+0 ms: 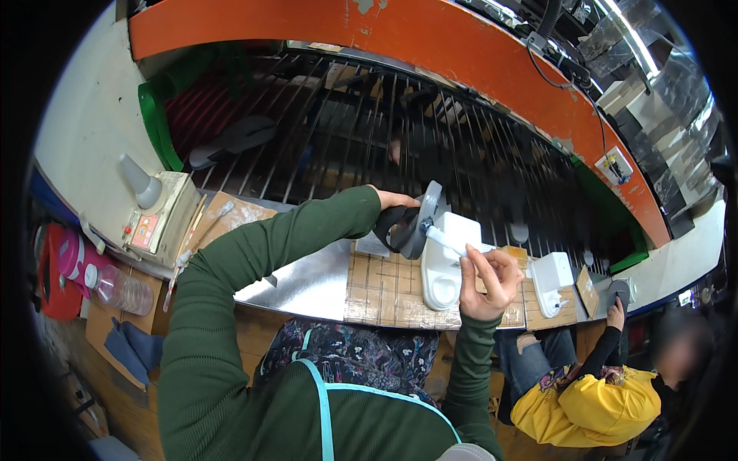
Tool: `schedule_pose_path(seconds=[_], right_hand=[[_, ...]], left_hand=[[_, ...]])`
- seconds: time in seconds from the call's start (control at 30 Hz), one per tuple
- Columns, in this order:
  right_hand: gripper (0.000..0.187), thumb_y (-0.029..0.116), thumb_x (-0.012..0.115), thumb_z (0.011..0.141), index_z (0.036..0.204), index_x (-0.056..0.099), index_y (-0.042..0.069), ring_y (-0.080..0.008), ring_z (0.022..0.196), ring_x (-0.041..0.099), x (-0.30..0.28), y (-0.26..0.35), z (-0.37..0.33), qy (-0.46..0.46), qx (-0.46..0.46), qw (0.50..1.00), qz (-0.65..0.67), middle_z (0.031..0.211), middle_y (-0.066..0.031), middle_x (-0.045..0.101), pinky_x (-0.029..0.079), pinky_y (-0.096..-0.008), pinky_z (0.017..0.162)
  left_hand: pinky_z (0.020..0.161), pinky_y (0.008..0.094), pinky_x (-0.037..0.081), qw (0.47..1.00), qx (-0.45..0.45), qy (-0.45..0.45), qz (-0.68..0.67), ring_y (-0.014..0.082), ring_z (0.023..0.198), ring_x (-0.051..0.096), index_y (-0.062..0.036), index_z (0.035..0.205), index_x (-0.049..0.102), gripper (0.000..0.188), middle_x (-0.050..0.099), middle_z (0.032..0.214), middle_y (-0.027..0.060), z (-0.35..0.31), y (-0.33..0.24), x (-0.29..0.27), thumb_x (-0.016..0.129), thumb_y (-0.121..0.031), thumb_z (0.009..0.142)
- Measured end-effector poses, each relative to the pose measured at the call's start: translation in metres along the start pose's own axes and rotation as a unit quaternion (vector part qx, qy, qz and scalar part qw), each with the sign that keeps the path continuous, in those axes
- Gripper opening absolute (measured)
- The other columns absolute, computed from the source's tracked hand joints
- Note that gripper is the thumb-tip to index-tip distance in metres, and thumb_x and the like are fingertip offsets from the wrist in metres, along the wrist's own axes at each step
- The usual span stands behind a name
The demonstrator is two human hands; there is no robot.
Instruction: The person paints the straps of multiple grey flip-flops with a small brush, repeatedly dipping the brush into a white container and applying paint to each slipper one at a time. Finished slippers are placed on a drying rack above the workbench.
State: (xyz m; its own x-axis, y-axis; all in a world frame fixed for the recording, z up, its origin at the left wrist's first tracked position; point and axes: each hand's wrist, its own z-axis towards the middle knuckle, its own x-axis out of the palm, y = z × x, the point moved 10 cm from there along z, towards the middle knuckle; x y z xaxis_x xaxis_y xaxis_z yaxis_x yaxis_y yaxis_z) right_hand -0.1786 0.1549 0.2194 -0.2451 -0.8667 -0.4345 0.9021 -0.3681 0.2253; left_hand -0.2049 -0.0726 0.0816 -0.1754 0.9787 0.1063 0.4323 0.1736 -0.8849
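Observation:
My left hand [393,200] grips a grey sandal sole with a black strap [415,223] and holds it on edge above the bench. My right hand [490,281] pinches a thin white brush handle [446,240] whose far end touches the grey sole. Under both hands a white sole [440,275] lies flat on a tan gridded board [380,292]. A second white sole [550,281] rests further right on the bench.
A rack of dark metal bars [338,131] under an orange frame [430,38] runs behind the bench. At left stand a beige box with a grey cone [157,219], a plastic bottle [115,288] and a blue cloth [131,347]. A person in yellow [592,403] sits at lower right.

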Motion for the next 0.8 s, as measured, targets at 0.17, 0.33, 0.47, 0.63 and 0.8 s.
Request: schedule_pose_path(seconds=[0.17,0.33,0.47,0.63,0.8], right_hand=[[0.029,0.009,0.079,0.067,0.096,0.074,0.014,-0.0115,0.069,0.05,0.002,0.002,0.003,0.002,-0.007,1.0,-0.003,0.083,0.0006,0.057,0.027,-0.0316,0.075],[0.031,0.009,0.08,0.066,0.096,0.074,0.015,-0.0117,0.072,0.051,0.002,0.008,0.004,0.001,-0.037,0.999,-0.024,0.082,0.0009,0.056,0.027,-0.0321,0.075],[0.031,0.009,0.08,0.066,0.095,0.075,0.015,-0.0118,0.072,0.05,0.003,0.01,0.002,-0.001,-0.043,0.999,-0.025,0.083,0.0009,0.056,0.026,-0.0321,0.075],[0.029,0.008,0.08,0.066,0.094,0.075,0.014,-0.0126,0.072,0.05,0.005,0.014,0.005,0.013,-0.055,0.998,-0.014,0.083,0.0006,0.056,0.03,-0.0311,0.073],[0.021,0.002,0.076,0.073,0.093,0.074,0.007,-0.0097,0.067,0.05,0.027,0.0,-0.002,0.056,0.127,0.959,0.248,0.085,-0.0026,0.055,0.039,-0.0232,0.058]], left_hand=[[0.071,0.023,0.055,0.997,-0.018,0.024,-0.077,0.0158,0.082,0.068,-0.0131,0.115,0.066,0.033,0.069,0.096,0.0099,0.001,0.003,0.007,0.064,-0.03,0.087],[0.082,0.0238,0.054,0.992,0.024,0.075,-0.096,0.0168,0.089,0.067,-0.0099,0.115,0.065,0.034,0.068,0.102,0.0105,0.01,0.002,0.009,0.065,-0.028,0.086],[0.085,0.0248,0.054,0.993,-0.002,0.057,-0.107,0.0182,0.092,0.067,-0.008,0.114,0.065,0.032,0.068,0.103,0.011,0.008,0.006,0.006,0.063,-0.026,0.088],[0.08,0.0301,0.057,0.984,0.005,0.07,-0.166,0.0213,0.089,0.068,-0.0024,0.113,0.063,0.034,0.068,0.102,0.0147,0.0,0.013,0.0,0.063,-0.026,0.087],[0.075,0.0348,0.058,0.976,0.135,0.088,-0.149,0.0236,0.089,0.068,0.0014,0.113,0.061,0.037,0.067,0.103,0.0169,0.006,0.019,-0.021,0.063,-0.025,0.088]])
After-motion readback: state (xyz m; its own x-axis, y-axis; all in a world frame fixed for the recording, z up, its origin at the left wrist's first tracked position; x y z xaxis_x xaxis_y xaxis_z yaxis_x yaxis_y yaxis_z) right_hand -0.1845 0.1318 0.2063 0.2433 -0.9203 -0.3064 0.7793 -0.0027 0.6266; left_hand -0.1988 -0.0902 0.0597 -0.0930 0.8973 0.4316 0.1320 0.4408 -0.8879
